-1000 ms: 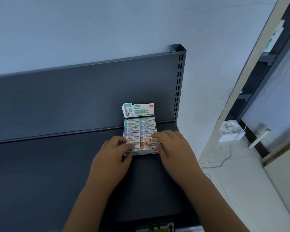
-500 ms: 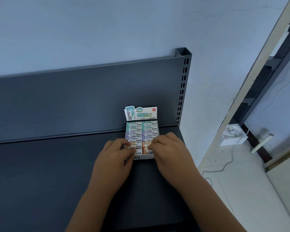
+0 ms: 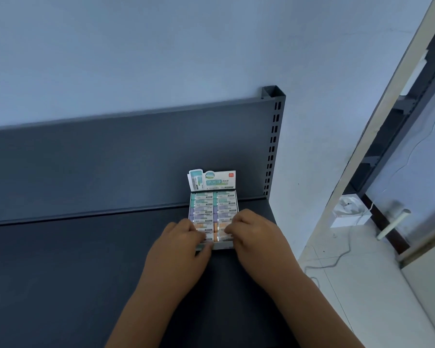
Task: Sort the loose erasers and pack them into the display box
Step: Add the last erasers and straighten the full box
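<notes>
Change since earlier frames: both hands have drawn together over the near end of the box. The right fingertips, spread along the right column a second ago, are now bunched over the nearest orange row. We see no shift of the box against the panel behind it.

Task item location: the small white cardboard display box (image 3: 232,208) stands between and just beyond the two hands on the dark grey metal shelf (image 3: 73,272). Its far end is at the grey back panel (image 3: 111,167), and its printed header card (image 3: 212,180) stands upright beyond the fingertips.

Contents: two columns of paper-sleeved erasers. The green-banded erasers (image 3: 225,197) lie farthest from the hands, the purple-banded erasers (image 3: 225,212) come next, and the orange-banded erasers (image 3: 221,226) lie under the fingertips. Every slot we can see is filled, so we judge packing nearly done.

Left hand (image 3: 178,249): the fingers are bent over the near-left corner and the thumb is against the front wall. It grips that corner of the display box.

Right hand (image 3: 255,237): the fingertips curl down onto the near-right orange-banded erasers. We cannot tell whether they pinch one or only press it.

Handling, erasers: we judge them light, firm and slightly grippy. The smooth sleeves may slide, so take each by its long sides across the sleeve.

Handling, box: we judge the thin card light and easily flexed. Hold both side walls low, never the header card.

Risk: pressing down on one eraser may tilt its neighbours out of line.
</notes>
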`<action>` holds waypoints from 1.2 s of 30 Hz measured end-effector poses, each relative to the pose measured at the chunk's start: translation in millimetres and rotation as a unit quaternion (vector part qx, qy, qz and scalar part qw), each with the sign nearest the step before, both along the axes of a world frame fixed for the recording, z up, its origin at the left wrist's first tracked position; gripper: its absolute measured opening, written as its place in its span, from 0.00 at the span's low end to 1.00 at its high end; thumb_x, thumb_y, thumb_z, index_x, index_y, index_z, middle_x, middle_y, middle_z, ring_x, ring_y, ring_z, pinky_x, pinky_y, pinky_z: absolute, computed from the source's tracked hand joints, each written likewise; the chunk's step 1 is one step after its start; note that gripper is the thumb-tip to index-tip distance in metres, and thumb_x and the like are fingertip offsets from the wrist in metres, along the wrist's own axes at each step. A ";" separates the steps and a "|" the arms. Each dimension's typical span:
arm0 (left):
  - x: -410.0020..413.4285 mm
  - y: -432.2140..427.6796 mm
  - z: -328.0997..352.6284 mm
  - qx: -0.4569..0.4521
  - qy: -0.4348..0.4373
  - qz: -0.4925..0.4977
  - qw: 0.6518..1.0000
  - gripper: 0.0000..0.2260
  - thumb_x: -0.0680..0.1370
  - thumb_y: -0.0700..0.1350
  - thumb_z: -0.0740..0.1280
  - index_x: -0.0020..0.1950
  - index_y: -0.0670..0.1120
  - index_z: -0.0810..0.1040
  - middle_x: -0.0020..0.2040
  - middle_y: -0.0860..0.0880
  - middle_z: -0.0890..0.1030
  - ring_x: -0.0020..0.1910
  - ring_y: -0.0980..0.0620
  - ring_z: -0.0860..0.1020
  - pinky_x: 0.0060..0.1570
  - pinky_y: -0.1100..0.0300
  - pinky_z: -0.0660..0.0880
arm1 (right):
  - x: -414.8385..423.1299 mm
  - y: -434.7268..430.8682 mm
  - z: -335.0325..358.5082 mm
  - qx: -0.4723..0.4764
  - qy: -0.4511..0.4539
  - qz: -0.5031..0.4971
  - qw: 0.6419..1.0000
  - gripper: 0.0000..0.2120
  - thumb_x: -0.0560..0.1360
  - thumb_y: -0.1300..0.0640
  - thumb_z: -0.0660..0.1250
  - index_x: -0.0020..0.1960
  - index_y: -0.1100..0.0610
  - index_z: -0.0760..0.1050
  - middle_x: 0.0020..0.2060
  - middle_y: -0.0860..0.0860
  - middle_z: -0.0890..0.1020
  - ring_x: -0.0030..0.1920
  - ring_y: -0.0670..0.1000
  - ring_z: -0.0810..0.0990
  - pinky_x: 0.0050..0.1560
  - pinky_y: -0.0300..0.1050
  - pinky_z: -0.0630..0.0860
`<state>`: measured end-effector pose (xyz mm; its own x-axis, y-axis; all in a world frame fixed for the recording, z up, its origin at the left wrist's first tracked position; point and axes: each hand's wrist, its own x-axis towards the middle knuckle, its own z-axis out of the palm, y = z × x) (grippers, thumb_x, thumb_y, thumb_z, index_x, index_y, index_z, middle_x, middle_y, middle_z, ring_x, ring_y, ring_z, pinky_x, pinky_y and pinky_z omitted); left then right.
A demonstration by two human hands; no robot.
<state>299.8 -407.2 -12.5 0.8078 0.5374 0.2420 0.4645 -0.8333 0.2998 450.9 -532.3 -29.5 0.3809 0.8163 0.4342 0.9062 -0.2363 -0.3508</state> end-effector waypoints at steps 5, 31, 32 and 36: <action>6.6 15.3 -13.4 -0.116 -0.049 0.004 0.992 0.39 0.72 0.64 0.67 0.80 0.63 0.52 0.67 0.65 0.69 0.65 0.58 0.68 0.61 0.60 0.69 | 1.9 1.9 13.3 -0.001 0.011 0.006 1.000 0.10 0.75 0.45 0.66 0.42 0.48 0.83 0.38 0.42 0.83 0.38 0.45 0.76 0.44 0.46 0.76; 24.4 70.6 -28.4 -0.094 0.023 -0.135 0.986 0.50 0.66 0.79 0.64 0.73 0.71 0.32 0.72 0.75 0.45 0.72 0.76 0.40 0.73 0.68 0.37 | 48.3 28.0 -21.6 -0.247 0.029 -0.002 0.968 0.59 0.64 0.13 0.46 0.81 0.48 0.31 0.82 0.47 0.40 0.81 0.47 0.36 0.80 0.55 0.36; 23.9 72.2 -29.9 -0.092 0.026 -0.134 0.986 0.50 0.67 0.78 0.64 0.75 0.68 0.32 0.74 0.73 0.44 0.73 0.74 0.40 0.75 0.66 0.37 | 48.6 28.4 -21.4 -0.251 0.027 0.000 0.968 0.58 0.65 0.14 0.45 0.81 0.48 0.31 0.82 0.47 0.40 0.81 0.47 0.36 0.80 0.56 0.36; 23.8 74.1 -38.5 -0.090 0.053 -0.122 0.987 0.51 0.70 0.77 0.62 0.81 0.57 0.37 0.81 0.63 0.47 0.79 0.63 0.43 0.79 0.56 0.42 | 47.5 27.4 -21.2 -0.259 0.028 -0.003 0.966 0.56 0.66 0.15 0.43 0.81 0.46 0.29 0.82 0.46 0.38 0.80 0.47 0.34 0.80 0.55 0.37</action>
<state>323.5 -333.1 -50.9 0.9342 0.3503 0.0672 0.2933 -0.8618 0.4139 498.4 -504.9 -50.7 0.3967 0.9164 -0.0529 0.8874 -0.3976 -0.2335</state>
